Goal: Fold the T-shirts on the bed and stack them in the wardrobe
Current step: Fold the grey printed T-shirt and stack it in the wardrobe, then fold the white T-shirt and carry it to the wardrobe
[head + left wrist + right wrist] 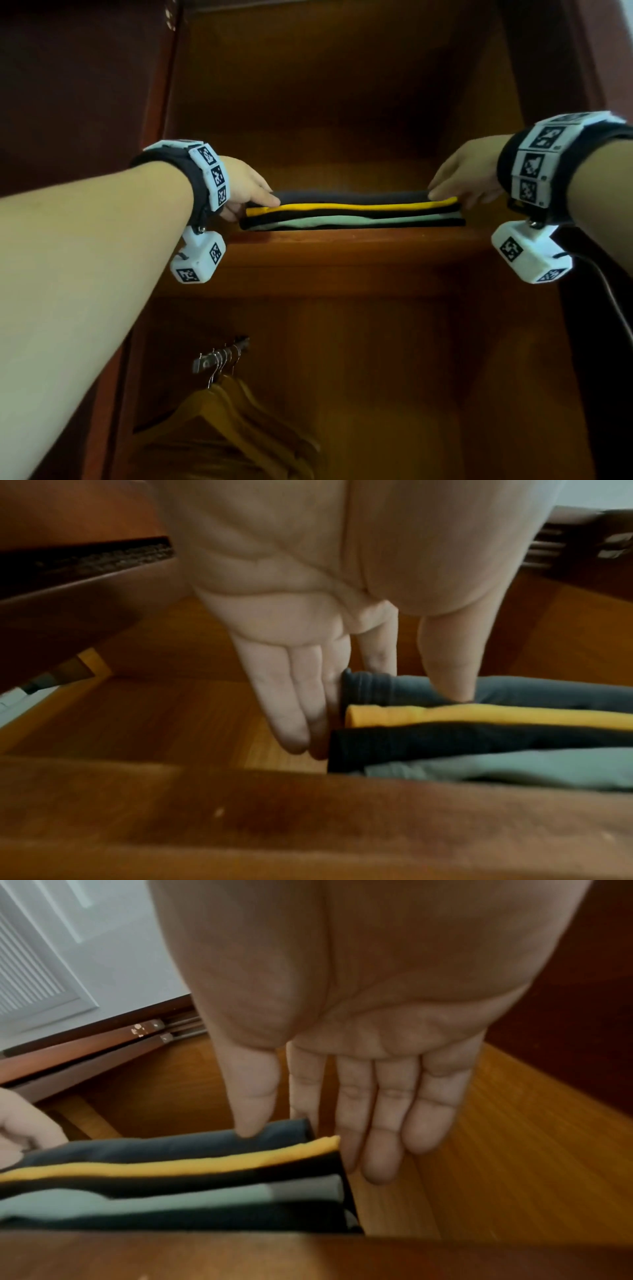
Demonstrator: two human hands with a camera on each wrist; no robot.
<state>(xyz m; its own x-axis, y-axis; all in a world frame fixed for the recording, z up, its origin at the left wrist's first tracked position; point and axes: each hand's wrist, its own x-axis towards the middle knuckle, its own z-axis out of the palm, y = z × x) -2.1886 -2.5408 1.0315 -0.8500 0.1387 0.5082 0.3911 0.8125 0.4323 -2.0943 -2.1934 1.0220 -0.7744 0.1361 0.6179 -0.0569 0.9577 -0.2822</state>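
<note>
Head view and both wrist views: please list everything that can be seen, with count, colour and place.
T-shirts: one folded stack; dark grey on top, then yellow, black, pale green, black; on the shelf.
Shelf: one, brown wood, upper part of the wardrobe.
Hangers: several, wooden, on the rail below the shelf.
Rail: one, metal, under the shelf.
Wrist bands: two, black with white marker blocks, one on each wrist.
Hands: left hand at the stack's left end, right hand at its right end; fingers straight.
</note>
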